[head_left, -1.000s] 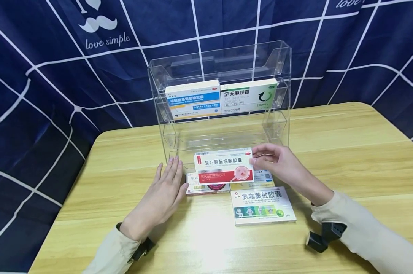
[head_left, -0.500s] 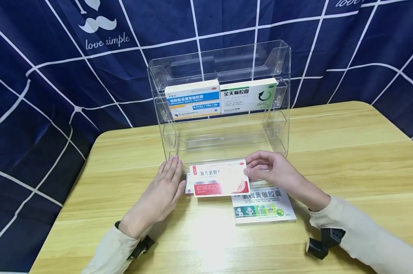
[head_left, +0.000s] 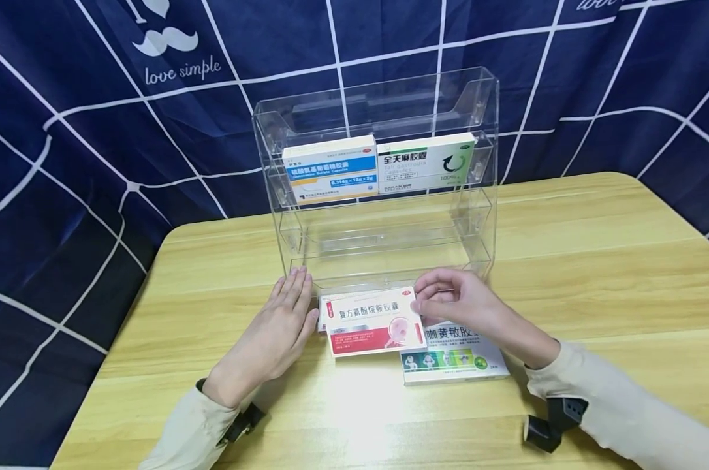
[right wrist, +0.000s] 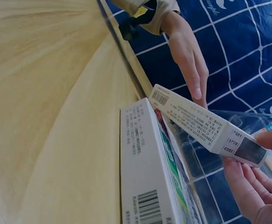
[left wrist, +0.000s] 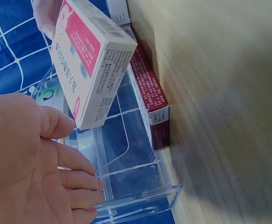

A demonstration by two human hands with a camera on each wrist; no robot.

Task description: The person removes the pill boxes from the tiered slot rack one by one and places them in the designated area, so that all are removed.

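The right hand [head_left: 467, 305] pinches a red-and-white box [head_left: 373, 323] by its right end; the box's long axis runs left to right, its printed face tilted up toward the head camera, red band along the near edge; it is held above the table [head_left: 578, 274], before a clear rack [head_left: 384, 230]; the left hand [head_left: 277, 329], fingers straight, holds nothing; one rack tier contains a blue-and-white box [head_left: 331, 173] beside a green-and-white box [head_left: 426, 166].

In the head view, bright light cast white glare on the bench [head_left: 357, 414] in front of the red-and-white box [head_left: 366, 324]; both wrist views looked dimmer and softer.
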